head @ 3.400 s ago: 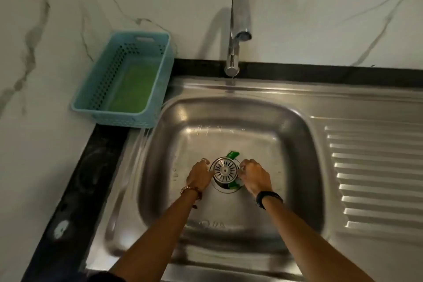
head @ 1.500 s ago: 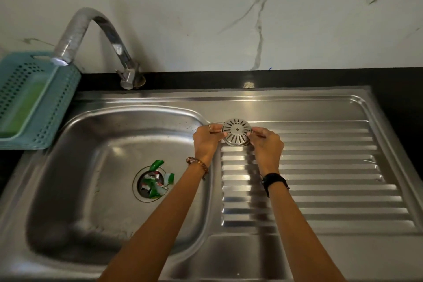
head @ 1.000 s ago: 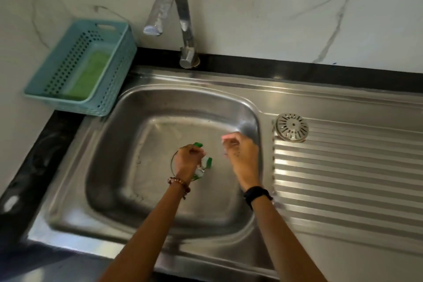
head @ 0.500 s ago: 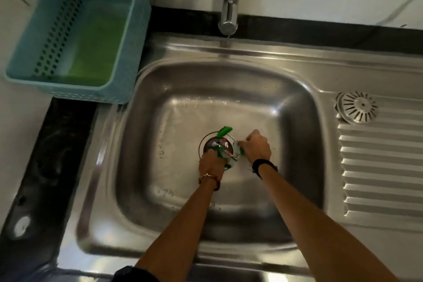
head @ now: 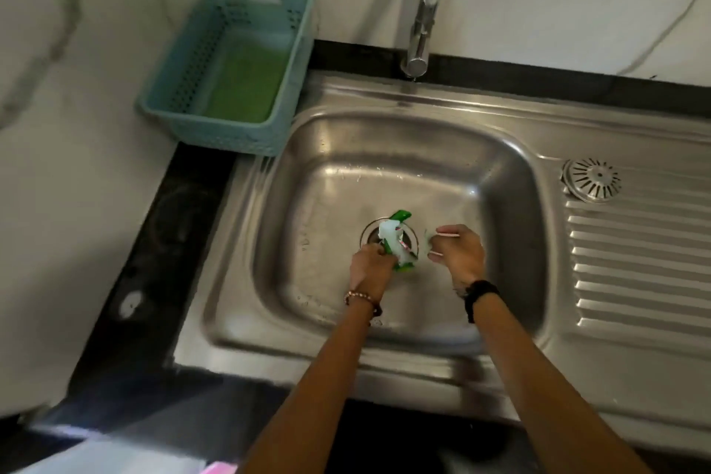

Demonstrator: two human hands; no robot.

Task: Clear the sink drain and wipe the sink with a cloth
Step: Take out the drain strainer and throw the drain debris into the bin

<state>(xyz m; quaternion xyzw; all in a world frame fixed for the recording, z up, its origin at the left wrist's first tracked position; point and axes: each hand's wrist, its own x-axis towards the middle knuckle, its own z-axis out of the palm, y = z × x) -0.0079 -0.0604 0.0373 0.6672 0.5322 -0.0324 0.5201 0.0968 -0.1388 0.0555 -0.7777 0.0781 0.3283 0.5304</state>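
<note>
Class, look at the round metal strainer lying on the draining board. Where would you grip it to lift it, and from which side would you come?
Grip the strainer by its rim at two opposite edges, fingertips coming down from above. It lies flat on the ridged draining board with its slotted dome up, so the top offers little to pinch, while the rim is exposed all round. The right hand looks nearer.

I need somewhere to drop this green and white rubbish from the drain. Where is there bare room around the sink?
The ribbed drainboard is bare below the strainer, which sits at its top left corner. The black counter left of the basin, below the blue basket, is also bare. Around the drain it is crowded: left hand gripping wrappers, right hand beside.
</note>
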